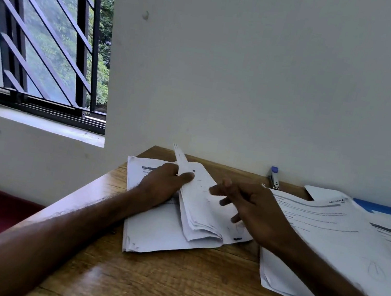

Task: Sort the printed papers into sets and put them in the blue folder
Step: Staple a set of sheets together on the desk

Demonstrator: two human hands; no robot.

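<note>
Sorting in progress. The left hand (166,184) pinches a bundle of printed sheets (201,214), thumb on top, with its far end raised off the left stack (151,232) on the wooden table (169,283). The bundle's long axis runs near to far. The right hand (254,207) hovers at its right side, fingers loosely spread and holding nothing. The blue folder (383,210) lies far right by the wall, partly covered by the right stack (323,233), so the right hand is the nearer one for filing. A stapler (274,178) stands at the wall between the stacks.
</note>
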